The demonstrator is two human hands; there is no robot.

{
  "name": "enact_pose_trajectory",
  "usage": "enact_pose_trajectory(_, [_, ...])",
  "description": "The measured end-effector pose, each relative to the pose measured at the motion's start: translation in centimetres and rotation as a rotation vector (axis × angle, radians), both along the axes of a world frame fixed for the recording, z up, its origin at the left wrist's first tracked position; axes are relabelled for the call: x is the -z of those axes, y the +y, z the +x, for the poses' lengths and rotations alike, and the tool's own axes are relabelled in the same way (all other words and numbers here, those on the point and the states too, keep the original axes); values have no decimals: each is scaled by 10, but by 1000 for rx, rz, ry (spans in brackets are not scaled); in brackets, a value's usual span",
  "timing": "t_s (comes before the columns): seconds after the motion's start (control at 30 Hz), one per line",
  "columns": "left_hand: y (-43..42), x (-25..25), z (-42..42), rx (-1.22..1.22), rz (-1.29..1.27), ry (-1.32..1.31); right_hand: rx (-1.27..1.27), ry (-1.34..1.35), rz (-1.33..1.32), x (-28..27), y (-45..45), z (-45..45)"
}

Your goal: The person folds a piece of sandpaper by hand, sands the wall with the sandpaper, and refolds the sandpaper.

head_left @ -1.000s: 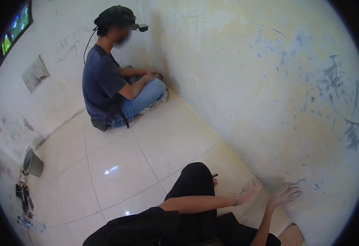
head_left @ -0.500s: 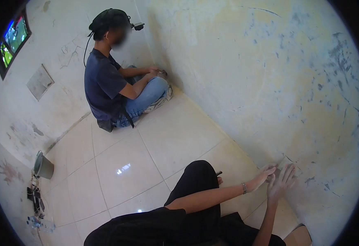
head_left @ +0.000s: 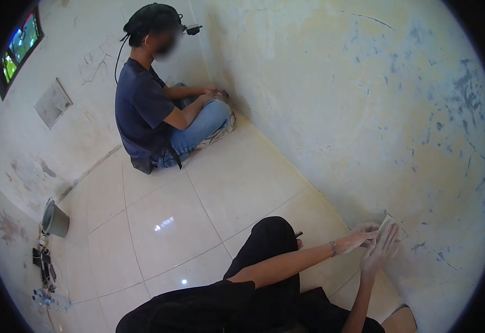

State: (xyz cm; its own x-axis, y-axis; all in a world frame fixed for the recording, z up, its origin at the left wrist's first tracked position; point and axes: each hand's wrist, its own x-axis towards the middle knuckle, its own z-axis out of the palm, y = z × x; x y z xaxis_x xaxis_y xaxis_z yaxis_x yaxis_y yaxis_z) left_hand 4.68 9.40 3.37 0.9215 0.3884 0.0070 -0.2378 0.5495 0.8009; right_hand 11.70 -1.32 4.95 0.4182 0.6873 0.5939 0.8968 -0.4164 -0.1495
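Low at the right, my left hand [head_left: 359, 237], with a bracelet on its wrist, pinches the edge of a pale folded sheet [head_left: 385, 225]. The sheet looks like sandpaper or paper; its material is hard to tell. My right hand [head_left: 379, 252] lies with its fingers against the sheet, close to the stained wall [head_left: 364, 139]. Both hands are dusted white. Part of the sheet is hidden behind my right fingers.
A person [head_left: 148, 111] in a dark shirt and jeans sits cross-legged by the wall corner. At the left are a grey bucket [head_left: 57, 220], power strips with cables [head_left: 44, 263] and plastic bottles [head_left: 51, 299] on the tiled floor [head_left: 170, 233].
My hands, apart a second ago, have come together near the wall. The sheet now shows as a pale folded piece between them, tilted off the wall. The other person stays seated.
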Motion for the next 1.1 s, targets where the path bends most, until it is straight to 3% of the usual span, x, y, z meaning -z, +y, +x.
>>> enact_pose_trajectory(0.17, [-3,8,7,-200,159,136,8,-136,212,-28,-14,-7])
enact_pose_trajectory(0.27, [-5,11,11,-266,182,39,91,-125,572,-41,-16,4])
enact_pose_trajectory(0.37, [-8,5,6,-243,178,9,281,753,614,-44,-28,4])
enact_pose_trajectory(0.47, [-9,13,8,-222,210,-2,-52,1205,667,-2,-47,18])
enact_pose_trajectory(0.57, [-16,17,13,-307,160,4,3,1606,766,26,-65,13])
enact_pose_trajectory(0.67, [-19,11,2,-211,87,202,6,1760,704,28,-69,14])
enact_pose_trajectory(0.77, [-18,5,-1,-121,-14,64,-164,1808,948,34,-63,13])
enact_pose_trajectory(0.9, [-25,6,1,-81,75,-12,11,1412,762,39,-62,9])
enact_pose_trajectory(0.97, [-28,8,4,-42,108,-102,51,1355,748,29,-56,7])
enact_pose_trajectory(1.07, [-29,6,4,-53,125,-31,-58,1249,675,31,-56,14])
enact_pose_trajectory(1.1, [-28,4,3,-41,112,-5,-44,1341,692,31,-56,14])
